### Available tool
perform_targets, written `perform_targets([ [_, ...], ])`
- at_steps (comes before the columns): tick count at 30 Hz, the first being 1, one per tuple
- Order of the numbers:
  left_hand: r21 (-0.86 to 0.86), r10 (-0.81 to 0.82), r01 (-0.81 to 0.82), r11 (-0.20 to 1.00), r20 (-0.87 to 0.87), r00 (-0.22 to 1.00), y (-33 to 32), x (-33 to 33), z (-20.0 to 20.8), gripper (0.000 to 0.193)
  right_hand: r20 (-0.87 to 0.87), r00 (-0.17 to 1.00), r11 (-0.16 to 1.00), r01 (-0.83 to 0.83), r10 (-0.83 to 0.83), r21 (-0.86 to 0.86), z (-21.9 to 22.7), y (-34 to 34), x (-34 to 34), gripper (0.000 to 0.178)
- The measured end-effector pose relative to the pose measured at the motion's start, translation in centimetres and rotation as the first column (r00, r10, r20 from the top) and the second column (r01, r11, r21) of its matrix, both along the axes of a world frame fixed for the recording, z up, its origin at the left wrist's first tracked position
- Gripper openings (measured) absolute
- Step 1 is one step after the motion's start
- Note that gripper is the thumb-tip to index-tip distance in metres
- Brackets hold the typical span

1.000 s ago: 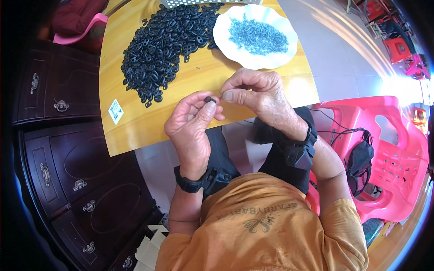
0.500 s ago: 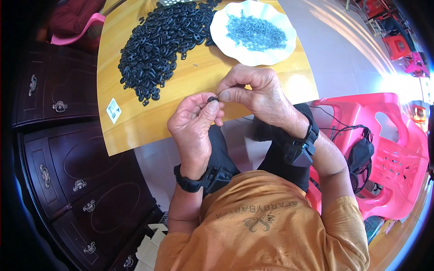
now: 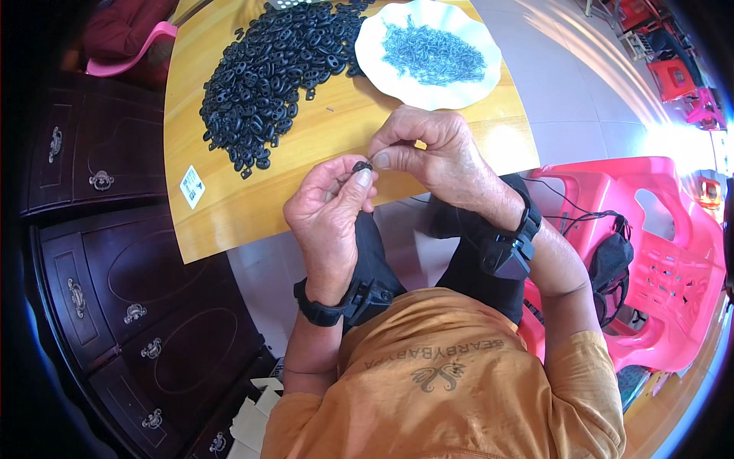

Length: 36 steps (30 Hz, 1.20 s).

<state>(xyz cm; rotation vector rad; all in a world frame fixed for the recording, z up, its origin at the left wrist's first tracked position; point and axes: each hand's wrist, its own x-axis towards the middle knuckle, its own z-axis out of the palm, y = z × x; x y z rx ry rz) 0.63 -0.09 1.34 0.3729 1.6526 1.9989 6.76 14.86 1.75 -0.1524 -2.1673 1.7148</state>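
Above the table's near edge, my left hand (image 3: pixel 327 210) pinches a small black plastic piece (image 3: pixel 362 165) between thumb and forefinger. My right hand (image 3: pixel 437 157) meets it from the right, thumb and forefinger pressed together at the piece's edge. Whatever sits between those right fingertips is too small to make out. Beyond the hands lies a large heap of black plastic pieces (image 3: pixel 260 96), many of them oval with two holes. To its right, a white scalloped plate (image 3: pixel 420 98) bears a spread of tiny slim metal parts (image 3: pixel 434 57).
The yellow wooden table (image 3: pixel 321 126) carries a white label (image 3: pixel 192 187) at its left and one tiny loose bit near the middle. Dark drawer cabinets (image 3: pixel 145 283) stand on the left. A pink plastic chair (image 3: pixel 673 268), with a black bag (image 3: pixel 612 264) and cords, is on the right.
Both hands stay nearly in place. The right fingertips have shifted very slightly at the black piece, which remains in my left hand.
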Motion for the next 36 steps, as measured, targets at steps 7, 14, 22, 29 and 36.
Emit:
perform_targets([
  [7,-0.017,0.002,-0.002,1.0,-0.029,1.0,0.0,0.3,-0.1,0.013,-0.087,0.996,0.984,0.013,0.002,0.178,-0.3,0.3,-0.2,0.007],
  [14,-0.022,0.026,-0.026,0.999,-0.021,0.999,0.1,0.5,-0.1,0.013,-0.089,0.996,0.98,0.022,-0.005,0.197,-0.3,0.2,-0.5,0.008],
  [22,-0.012,0.066,-0.066,0.998,-0.018,0.998,0.2,0.3,-0.5,0.012,-0.122,0.992,0.97,0.072,-0.045,0.232,-0.9,-0.4,-1.0,0.011],
  [29,-0.002,0.077,-0.077,0.997,0.01,0.997,0.0,0.0,-0.8,0.011,-0.088,0.996,0.963,0.054,-0.032,0.265,-1.2,-0.6,-1.3,0.01],
  [36,0.034,0.075,-0.079,0.996,0.113,0.991,-0.2,-1.2,-1.0,0.011,0.047,0.999,0.992,-0.021,0.015,0.124,-1.2,-0.7,-1.4,0.013],
])
